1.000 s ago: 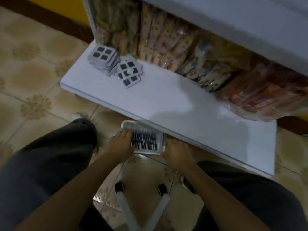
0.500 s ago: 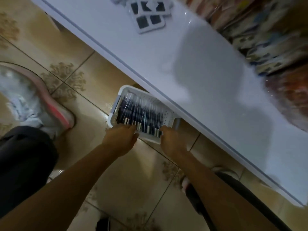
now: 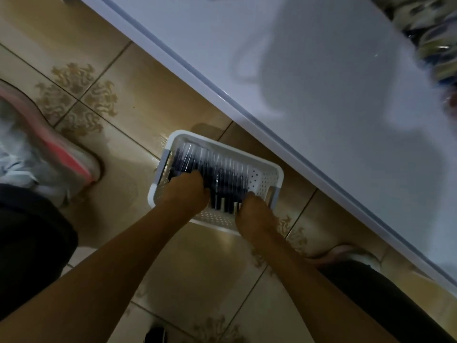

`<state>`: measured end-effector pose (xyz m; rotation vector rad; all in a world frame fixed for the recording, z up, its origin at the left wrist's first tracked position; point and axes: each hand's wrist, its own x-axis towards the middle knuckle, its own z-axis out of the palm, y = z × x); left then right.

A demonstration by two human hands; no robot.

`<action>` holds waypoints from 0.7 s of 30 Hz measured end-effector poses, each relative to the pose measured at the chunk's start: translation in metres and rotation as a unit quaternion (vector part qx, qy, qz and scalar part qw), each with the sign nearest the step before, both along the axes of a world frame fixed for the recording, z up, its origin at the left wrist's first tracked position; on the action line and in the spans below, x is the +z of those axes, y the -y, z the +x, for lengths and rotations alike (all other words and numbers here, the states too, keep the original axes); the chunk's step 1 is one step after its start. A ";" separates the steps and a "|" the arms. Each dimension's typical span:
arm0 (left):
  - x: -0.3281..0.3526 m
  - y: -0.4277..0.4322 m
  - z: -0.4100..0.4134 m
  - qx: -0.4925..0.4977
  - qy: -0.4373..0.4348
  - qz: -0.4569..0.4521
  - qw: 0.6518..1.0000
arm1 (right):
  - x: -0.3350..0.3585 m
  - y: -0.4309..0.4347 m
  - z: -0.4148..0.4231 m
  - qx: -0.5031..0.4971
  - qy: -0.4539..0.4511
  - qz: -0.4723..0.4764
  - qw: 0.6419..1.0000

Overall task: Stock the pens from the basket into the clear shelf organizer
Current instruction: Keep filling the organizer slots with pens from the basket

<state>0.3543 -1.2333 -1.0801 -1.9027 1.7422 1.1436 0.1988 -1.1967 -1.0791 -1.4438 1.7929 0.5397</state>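
A white perforated basket (image 3: 261, 180) sits on the tiled floor, just in front of the white shelf's edge. A row of dark pens (image 3: 223, 170) in clear wrap fills most of it. My left hand (image 3: 185, 193) reaches into the basket's left half, fingers curled down into the pens. At the pens' near right ends my right hand (image 3: 252, 214) curls its fingers on them. The clear shelf organizer is not in view.
The white shelf (image 3: 321, 82) runs diagonally across the upper right, with blurred packaged goods (image 3: 432, 45) at its far edge. A grey and pink shoe (image 3: 44, 164) stands on the floor to the left, and another shoe (image 3: 346, 253) to the right.
The view has tilted down and drawn closer to the basket. Both hands moved from the basket's near rim into it and onto the pens.
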 end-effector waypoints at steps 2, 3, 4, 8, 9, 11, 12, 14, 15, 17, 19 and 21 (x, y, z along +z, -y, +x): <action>-0.008 -0.003 -0.005 0.067 -0.007 -0.006 0.998 | -0.011 0.007 0.005 -0.079 0.015 0.005 0.997; -0.012 -0.005 -0.009 0.087 -0.015 -0.012 0.996 | -0.017 0.011 0.007 -0.114 0.020 0.005 0.993; -0.017 -0.007 -0.013 0.102 -0.024 -0.017 0.994 | -0.023 0.014 0.008 -0.143 0.023 0.004 0.989; -0.028 -0.012 -0.025 0.135 -0.035 -0.036 0.990 | -0.039 0.015 0.010 -0.221 0.061 -0.048 0.972; -0.031 -0.013 -0.027 0.141 -0.027 -0.041 0.989 | -0.041 0.013 0.010 -0.234 0.079 -0.062 0.967; -0.034 -0.013 -0.030 0.150 -0.003 -0.050 0.987 | -0.042 0.012 0.010 -0.263 0.108 -0.078 0.956; -0.035 -0.012 -0.032 0.148 0.009 -0.053 0.988 | -0.043 0.011 0.010 -0.276 0.117 -0.082 0.951; -0.038 -0.012 -0.036 0.142 0.018 -0.053 0.988 | -0.044 0.012 0.009 -0.292 0.128 -0.089 0.944; -0.039 -0.012 -0.037 0.143 0.014 -0.051 0.988 | -0.044 0.012 0.008 -0.296 0.130 -0.094 0.942; -0.042 -0.012 -0.041 0.162 -0.003 -0.040 0.986 | -0.043 0.012 0.008 -0.294 0.125 -0.101 0.942; -0.044 -0.012 -0.046 0.186 -0.016 -0.029 0.982 | -0.042 0.013 0.008 -0.272 0.109 -0.104 0.951; -0.045 -0.013 -0.051 0.191 -0.023 -0.024 0.981 | -0.042 0.014 0.008 -0.236 0.093 -0.095 0.962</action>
